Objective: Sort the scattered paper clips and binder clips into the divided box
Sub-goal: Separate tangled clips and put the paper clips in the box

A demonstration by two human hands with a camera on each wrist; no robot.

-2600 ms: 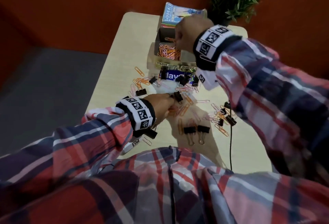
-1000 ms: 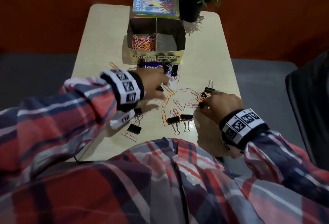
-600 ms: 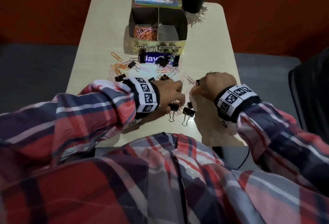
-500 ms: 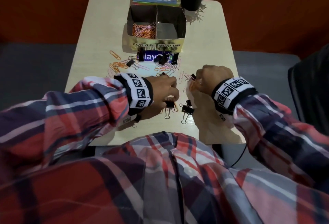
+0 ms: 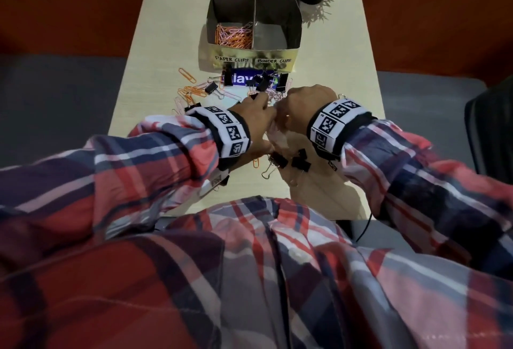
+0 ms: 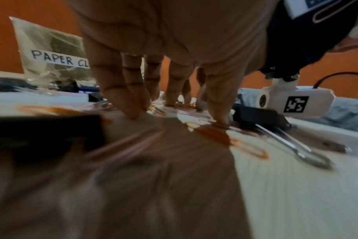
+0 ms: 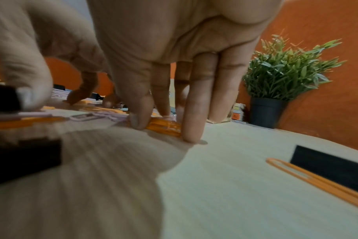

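Left grip [image 5: 256, 117] and right grip [image 5: 302, 104] sit knuckles-up, side by side, just nearer than the divided box [image 5: 254, 54]. Left fingertips [image 6: 131, 111] are spread, pressing the counter [image 5: 347, 71]; right thumb and finger pinch orange paper clips [image 7: 165, 126]. Two binder clips [image 5: 301, 164] lie nearer still; one heap [image 5: 233, 39] lies in the box's left compartment.

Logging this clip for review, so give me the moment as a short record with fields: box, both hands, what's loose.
box: divided box, paper clips piled in PAPER CLIPS compartment; other shows none
left grip: fingertips down on loose paper clips
right grip: fingertips on orange clips; hold unclear
loose: binder clips, more paper clips on table
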